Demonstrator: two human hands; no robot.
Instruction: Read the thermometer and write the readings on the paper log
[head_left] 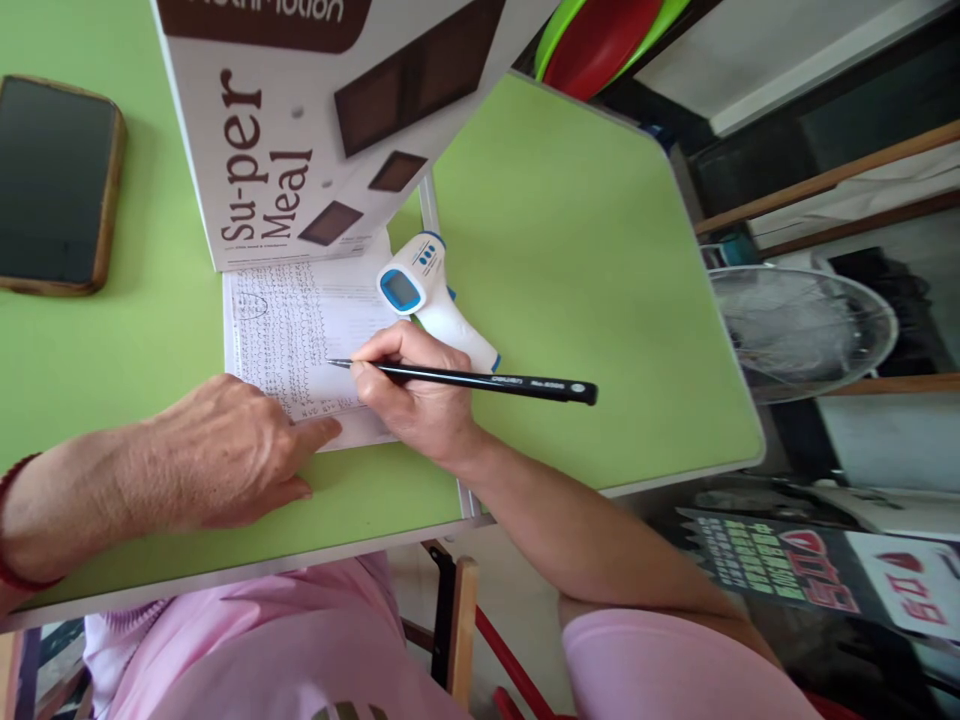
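A sheet of paper (352, 400) covered in rows of small dark handwriting lies on the green table. My right hand (420, 395) grips a black pen (510, 383), its tip touching the paper near the written rows. My left hand (225, 450) rests at the paper's lower left, index finger stretched out onto the sheet and thumb apart; it holds nothing. Just beyond my right hand, a white and blue infrared thermometer (442, 300) lies partly on the paper. A white "Su-per Meal" box (300, 120) stands at the sheet's far edge and hides part of it.
A phone (56, 185) in a wooden-edged case lies at the far left of the green table (585, 260). Beyond the table are red and green basins (604, 45), a fan (802, 330) and a printed black sign (780, 560). Below the edge is a wooden chair part (463, 630).
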